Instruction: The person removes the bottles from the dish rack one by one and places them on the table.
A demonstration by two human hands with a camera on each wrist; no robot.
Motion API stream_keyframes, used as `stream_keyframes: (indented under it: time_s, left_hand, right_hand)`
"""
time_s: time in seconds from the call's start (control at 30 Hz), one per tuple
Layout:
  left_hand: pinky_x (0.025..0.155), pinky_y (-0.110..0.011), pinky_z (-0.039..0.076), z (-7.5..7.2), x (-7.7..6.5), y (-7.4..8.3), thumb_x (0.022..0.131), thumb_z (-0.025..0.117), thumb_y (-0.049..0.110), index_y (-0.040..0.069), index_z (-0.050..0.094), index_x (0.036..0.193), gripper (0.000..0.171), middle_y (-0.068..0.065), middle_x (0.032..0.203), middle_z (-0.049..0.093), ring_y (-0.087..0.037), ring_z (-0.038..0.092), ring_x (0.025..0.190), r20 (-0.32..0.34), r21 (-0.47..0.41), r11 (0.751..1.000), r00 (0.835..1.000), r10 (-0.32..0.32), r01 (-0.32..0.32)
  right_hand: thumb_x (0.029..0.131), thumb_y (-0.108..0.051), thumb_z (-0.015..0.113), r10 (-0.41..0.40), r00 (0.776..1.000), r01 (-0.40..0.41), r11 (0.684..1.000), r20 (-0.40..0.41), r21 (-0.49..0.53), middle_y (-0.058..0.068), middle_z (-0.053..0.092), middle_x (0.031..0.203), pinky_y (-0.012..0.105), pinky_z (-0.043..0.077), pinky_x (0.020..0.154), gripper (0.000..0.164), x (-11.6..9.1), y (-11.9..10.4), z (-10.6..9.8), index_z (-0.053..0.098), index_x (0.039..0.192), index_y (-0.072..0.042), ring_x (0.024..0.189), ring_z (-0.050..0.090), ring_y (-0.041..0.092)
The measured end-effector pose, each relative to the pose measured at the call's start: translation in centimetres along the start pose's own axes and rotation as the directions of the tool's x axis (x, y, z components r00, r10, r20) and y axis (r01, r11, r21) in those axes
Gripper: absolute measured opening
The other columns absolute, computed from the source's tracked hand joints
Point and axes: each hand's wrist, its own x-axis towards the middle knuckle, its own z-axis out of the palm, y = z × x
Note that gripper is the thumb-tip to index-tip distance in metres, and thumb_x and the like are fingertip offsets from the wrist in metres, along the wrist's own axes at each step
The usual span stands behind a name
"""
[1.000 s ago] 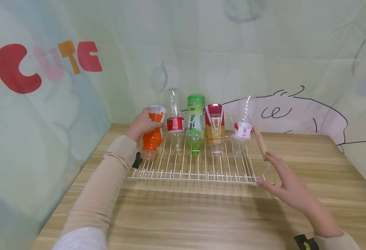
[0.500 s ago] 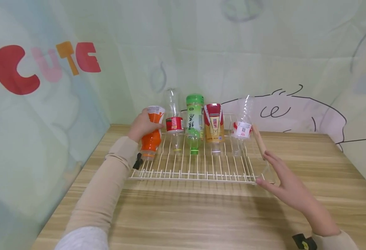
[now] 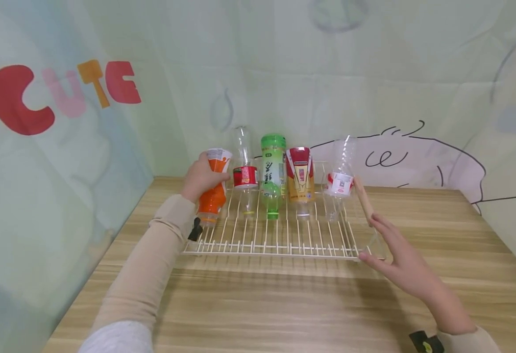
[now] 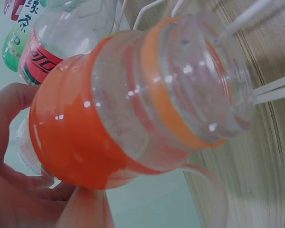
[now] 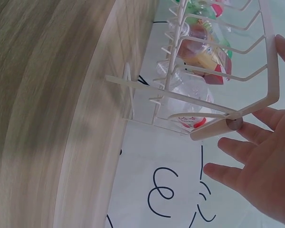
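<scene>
My left hand [image 3: 199,180] grips an orange-labelled plastic bottle [image 3: 213,200] that leans, mouth down, at the left end of a white wire dish rack [image 3: 280,254]. Seen from the left wrist, the bottle's uncapped clear neck [image 4: 199,80] points at the rack's wires, and the fingers curl round its label. At the rack's front right corner, the thumb of my right hand [image 3: 403,262] touches the front rail. Its other fingers stretch out beside the wooden handle [image 5: 213,129]; whether they press on it is hard to tell.
Also mouth down in the rack lean a clear red-labelled bottle [image 3: 245,177], a green tea bottle [image 3: 273,169], a red and gold bottle [image 3: 300,174] and a clear white-labelled bottle [image 3: 340,184]. Beneath is a wood-grain table [image 3: 258,309]; a printed cloth backdrop [image 3: 262,83] stands behind.
The view has shifted very slightly. Both hands, the orange bottle and the rack otherwise keep their places.
</scene>
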Motion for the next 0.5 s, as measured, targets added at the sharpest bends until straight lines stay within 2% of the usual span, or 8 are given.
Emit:
stream_keyframes:
  time_s: [0.27, 0.5]
  left_hand:
    - [0.082, -0.046, 0.054, -0.14, -0.20, 0.20, 0.085, 0.066, 0.028, 0.000, 0.016, 0.149, 0.086, -0.022, 0.121, 0.052, -0.034, 0.055, 0.096, -0.013, -0.053, 0.999, 1.000, 0.003, -0.003]
    - [0.087, -0.048, 0.052, -0.53, -0.19, 0.55, 0.084, 0.067, 0.028, 0.003, 0.014, 0.151, 0.089, -0.022, 0.127, 0.049, -0.035, 0.053, 0.102, -0.072, -0.109, 0.994, 0.997, -0.003, -0.005]
  right_hand:
    - [0.089, -0.031, 0.069, 0.010, 1.000, -0.010, 1.000, 0.005, 0.013, 0.016, 0.019, 0.158, 0.077, 0.028, 0.092, 0.078, -0.14, -0.07, -0.02, 0.027, 0.151, -0.007, 0.135, 0.029, 0.051]
    - [0.089, -0.031, 0.069, 0.006, 1.000, -0.006, 1.000, 0.001, 0.006, 0.018, 0.020, 0.157, 0.077, 0.029, 0.091, 0.078, -0.08, -0.22, -0.11, 0.028, 0.150, -0.006, 0.134, 0.030, 0.052]
